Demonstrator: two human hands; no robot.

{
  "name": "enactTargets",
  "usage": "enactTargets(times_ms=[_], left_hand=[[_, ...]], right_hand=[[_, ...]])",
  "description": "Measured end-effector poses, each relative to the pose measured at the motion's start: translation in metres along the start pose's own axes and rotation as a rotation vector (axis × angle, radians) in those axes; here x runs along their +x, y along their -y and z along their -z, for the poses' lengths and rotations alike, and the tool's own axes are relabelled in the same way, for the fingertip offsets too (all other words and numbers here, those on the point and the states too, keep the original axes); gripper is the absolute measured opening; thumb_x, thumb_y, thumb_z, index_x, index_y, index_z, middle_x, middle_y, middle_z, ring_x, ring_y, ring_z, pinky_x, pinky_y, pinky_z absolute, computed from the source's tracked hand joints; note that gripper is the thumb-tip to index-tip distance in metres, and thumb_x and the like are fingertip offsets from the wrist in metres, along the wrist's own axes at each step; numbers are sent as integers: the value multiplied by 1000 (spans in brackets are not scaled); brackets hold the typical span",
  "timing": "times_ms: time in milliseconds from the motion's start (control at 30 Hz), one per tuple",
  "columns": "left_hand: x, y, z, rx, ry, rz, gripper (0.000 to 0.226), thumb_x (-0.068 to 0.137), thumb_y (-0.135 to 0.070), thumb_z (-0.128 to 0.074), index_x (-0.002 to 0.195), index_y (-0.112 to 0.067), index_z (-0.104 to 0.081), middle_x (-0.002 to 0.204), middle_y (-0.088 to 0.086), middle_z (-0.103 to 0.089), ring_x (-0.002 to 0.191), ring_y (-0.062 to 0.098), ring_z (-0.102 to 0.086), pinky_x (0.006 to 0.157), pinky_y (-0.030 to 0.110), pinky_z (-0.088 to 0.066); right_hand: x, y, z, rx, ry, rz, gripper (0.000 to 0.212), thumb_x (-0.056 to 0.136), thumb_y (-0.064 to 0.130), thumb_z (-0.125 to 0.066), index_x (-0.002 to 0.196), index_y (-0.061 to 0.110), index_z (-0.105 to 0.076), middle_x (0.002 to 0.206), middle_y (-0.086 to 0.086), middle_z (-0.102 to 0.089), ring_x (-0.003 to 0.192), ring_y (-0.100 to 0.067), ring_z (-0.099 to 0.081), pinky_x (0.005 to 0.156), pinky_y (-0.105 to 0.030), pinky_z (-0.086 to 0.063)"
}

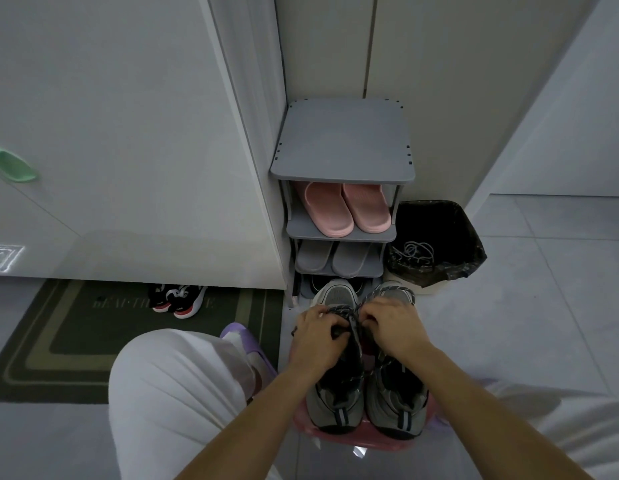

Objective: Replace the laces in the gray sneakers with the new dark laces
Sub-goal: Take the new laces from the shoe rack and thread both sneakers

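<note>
Two gray sneakers stand side by side on a pink stool, toes pointing away from me. The left sneaker lies under my hands; the right sneaker carries a dark speckled lace. My left hand and my right hand are both pinched on the dark lace over the left sneaker's tongue. The fingertips hide how the lace runs through the eyelets. Pale old laces lie inside the black-lined bin.
A gray shoe rack stands straight ahead with pink slippers and gray slippers. The bin stands right of it. A dark doormat with black-and-red shoes lies left. My knee is near left.
</note>
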State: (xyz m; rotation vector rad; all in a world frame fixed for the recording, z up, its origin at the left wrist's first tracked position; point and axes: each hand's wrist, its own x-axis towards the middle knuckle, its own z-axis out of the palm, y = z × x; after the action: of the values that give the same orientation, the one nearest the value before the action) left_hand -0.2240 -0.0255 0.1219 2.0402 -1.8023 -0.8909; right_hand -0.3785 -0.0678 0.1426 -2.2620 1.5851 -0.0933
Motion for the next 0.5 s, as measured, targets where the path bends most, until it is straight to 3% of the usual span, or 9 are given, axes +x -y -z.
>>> enactTargets(times_ms=[300, 500], left_hand=[[0, -5, -3, -68, -19, 50, 28, 86, -31, -62, 113, -27, -66, 142, 2, -36, 132, 24, -27, 109, 32, -25], [4, -4, -3, -83, -16, 74, 25, 86, -31, -64, 109, -25, -67, 139, 1, -37, 131, 22, -29, 107, 31, -27]], right_hand=[[2, 6, -3, 132, 33, -183, 10, 88, 26, -55, 91, 29, -64, 107, 11, -64, 107, -16, -53, 89, -31, -30], [3, 10, 1, 133, 88, -209, 16, 87, 36, -58, 99, 36, -69, 108, 13, -67, 110, -13, -55, 94, -31, -30]])
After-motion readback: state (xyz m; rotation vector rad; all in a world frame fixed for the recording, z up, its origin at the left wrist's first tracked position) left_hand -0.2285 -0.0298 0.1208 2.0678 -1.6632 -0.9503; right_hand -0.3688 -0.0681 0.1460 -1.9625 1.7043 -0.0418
